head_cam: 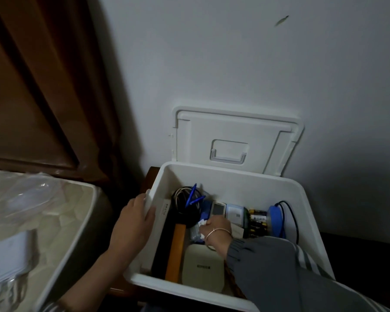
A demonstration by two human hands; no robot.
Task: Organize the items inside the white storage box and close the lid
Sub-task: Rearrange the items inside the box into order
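Observation:
The white storage box point(311, 212) stands open, its lid point(234, 131) leaning upright against the wall behind it. My left hand point(133, 221) grips the box's left rim. My right hand point(216, 230) is down inside the box, fingers curled around a small blue and white packet point(197, 230). Inside lie a coiled black cable point(185, 199) with blue pens point(193, 195), a hammer with an orange handle point(175, 253), a cream square device point(202, 269), a grey remote point(218, 208), a pack of batteries point(257, 224) and a blue round item point(276, 221).
A mattress point(61, 221) lies to the left, with a white charger point(11, 255) and clear plastic wrap point(29, 190) on it. A brown wooden headboard point(43, 86) rises behind it. The white wall point(234, 52) stands right behind the box.

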